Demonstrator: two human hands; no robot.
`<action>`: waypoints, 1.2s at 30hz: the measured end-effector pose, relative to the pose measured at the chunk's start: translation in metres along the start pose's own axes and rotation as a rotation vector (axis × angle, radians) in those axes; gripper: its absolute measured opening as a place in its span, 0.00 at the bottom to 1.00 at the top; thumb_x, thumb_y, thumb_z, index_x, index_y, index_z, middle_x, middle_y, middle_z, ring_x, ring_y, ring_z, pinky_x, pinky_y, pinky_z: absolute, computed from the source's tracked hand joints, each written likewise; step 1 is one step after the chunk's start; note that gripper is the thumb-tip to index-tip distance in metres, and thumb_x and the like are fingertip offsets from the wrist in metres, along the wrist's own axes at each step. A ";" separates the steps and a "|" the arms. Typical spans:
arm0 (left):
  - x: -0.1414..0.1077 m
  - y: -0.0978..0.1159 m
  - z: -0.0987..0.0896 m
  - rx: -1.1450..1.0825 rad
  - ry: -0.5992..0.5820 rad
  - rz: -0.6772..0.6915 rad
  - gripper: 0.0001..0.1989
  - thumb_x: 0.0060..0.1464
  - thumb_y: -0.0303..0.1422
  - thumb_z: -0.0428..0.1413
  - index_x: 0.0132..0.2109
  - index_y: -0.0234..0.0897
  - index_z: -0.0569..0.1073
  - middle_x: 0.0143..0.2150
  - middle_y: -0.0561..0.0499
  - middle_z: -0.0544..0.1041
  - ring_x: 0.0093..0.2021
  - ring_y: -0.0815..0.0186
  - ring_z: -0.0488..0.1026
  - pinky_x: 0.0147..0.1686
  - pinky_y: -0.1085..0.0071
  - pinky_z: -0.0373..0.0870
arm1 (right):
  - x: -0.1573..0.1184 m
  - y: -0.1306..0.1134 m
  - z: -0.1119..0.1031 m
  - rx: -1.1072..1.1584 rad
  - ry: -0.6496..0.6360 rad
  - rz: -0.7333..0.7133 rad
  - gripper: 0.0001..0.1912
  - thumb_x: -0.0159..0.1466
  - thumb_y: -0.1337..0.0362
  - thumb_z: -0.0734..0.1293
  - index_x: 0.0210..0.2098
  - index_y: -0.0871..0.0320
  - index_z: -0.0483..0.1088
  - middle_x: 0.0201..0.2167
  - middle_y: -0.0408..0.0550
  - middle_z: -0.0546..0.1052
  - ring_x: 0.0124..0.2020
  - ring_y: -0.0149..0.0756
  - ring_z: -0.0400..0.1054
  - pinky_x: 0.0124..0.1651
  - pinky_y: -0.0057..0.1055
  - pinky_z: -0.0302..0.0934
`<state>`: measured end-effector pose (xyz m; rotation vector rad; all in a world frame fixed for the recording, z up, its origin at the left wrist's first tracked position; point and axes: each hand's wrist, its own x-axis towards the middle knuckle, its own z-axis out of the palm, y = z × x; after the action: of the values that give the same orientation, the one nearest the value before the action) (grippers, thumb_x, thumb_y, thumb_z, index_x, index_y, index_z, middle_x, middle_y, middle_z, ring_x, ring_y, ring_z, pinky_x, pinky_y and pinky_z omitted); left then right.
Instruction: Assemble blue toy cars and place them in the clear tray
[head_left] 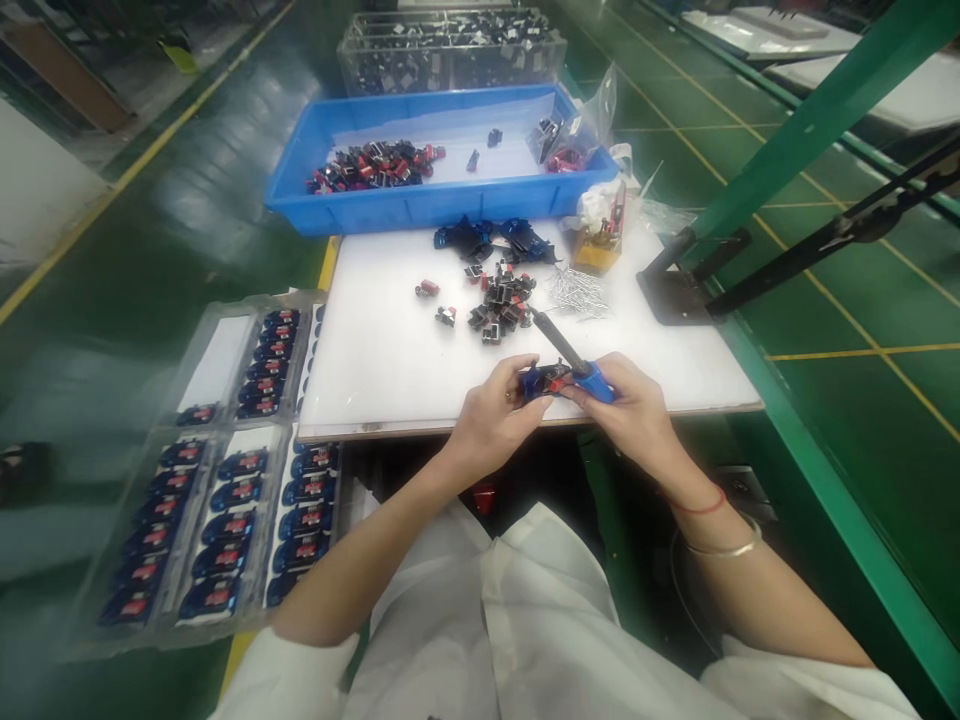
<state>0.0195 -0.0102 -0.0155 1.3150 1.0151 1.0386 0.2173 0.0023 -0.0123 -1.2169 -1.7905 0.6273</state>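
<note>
My left hand (499, 410) is closed around a small blue-and-black part (534, 382) with a red piece on it, just above the table's front edge. My right hand (634, 405) is wrapped round a tool with a blue handle (596, 383) and a dark shaft. The shaft points up and left, away from me, toward a pile of small red, black and metal pieces (501, 300). Fingertips of my right hand also reach the blue-and-black part. Beyond the pile lie several blue-and-black shells (495, 240). Thin silver pins (577, 292) are heaped to the right.
A blue bin (420, 208) with red-and-black pieces stands behind the white table (382, 350). Beyond it is a clear bin (450, 65). On the left, clear trays (161, 430) hold rows of blue-and-red parts. A yellow box (598, 252) and green post (810, 125) are at right.
</note>
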 end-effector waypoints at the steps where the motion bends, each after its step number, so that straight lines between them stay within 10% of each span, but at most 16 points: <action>1: 0.000 0.000 0.000 0.003 0.002 0.000 0.23 0.56 0.35 0.61 0.59 0.39 0.68 0.46 0.47 0.80 0.46 0.62 0.79 0.48 0.69 0.73 | 0.000 0.001 0.000 -0.003 0.003 -0.008 0.16 0.65 0.48 0.70 0.31 0.54 0.75 0.29 0.46 0.72 0.33 0.40 0.68 0.34 0.35 0.62; 25: 0.004 0.020 -0.023 -0.303 -0.037 -0.142 0.22 0.59 0.47 0.57 0.52 0.36 0.75 0.42 0.45 0.80 0.45 0.61 0.78 0.47 0.65 0.76 | 0.016 -0.017 0.003 0.194 -0.098 0.128 0.12 0.59 0.52 0.73 0.31 0.55 0.78 0.28 0.45 0.74 0.32 0.40 0.69 0.36 0.35 0.63; 36: 0.005 0.018 -0.039 -0.031 -0.089 0.016 0.13 0.50 0.31 0.65 0.43 0.37 0.77 0.35 0.51 0.79 0.37 0.65 0.77 0.40 0.69 0.76 | 0.025 -0.045 0.002 0.435 -0.319 0.435 0.15 0.52 0.55 0.75 0.32 0.61 0.78 0.21 0.42 0.71 0.21 0.28 0.57 0.23 0.26 0.50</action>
<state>-0.0174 0.0035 0.0023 1.3342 0.9194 0.9952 0.1901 0.0071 0.0306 -1.2504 -1.5192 1.4488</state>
